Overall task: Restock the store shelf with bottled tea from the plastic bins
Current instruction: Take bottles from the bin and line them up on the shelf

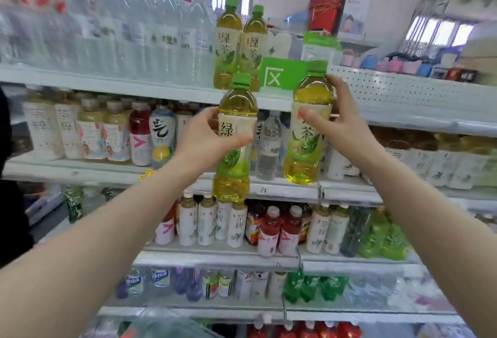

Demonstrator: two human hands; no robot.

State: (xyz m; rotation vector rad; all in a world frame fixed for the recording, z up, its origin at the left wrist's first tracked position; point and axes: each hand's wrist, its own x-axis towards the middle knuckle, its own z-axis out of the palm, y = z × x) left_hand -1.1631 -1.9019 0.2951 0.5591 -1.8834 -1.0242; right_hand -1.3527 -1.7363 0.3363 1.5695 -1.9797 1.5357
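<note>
Two green tea bottles are raised toward the top shelf [161,93]: left hand [204,138] grips one [234,138], right hand [341,122] the other [309,128]. Shelved green tea bottles [239,44] at twelve o'clock could topple if bumped.

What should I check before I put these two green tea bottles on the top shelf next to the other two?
1. Left hand grip on the left bottle: fingers wrap the label. Ok.
2. Right hand grip on the right bottle: thumb in front, fingers behind. Ok.
3. Caps on both held bottles: green caps are present; tightness cannot tell.
4. Free space on the top shelf beside the two shelved bottles: a green sign stands to their right. Cannot tell.
5. Right bottle upright: it is tilted. Not ok.
6. Bottles raised to shelf height: both are still below the top shelf. Not ok.
</note>
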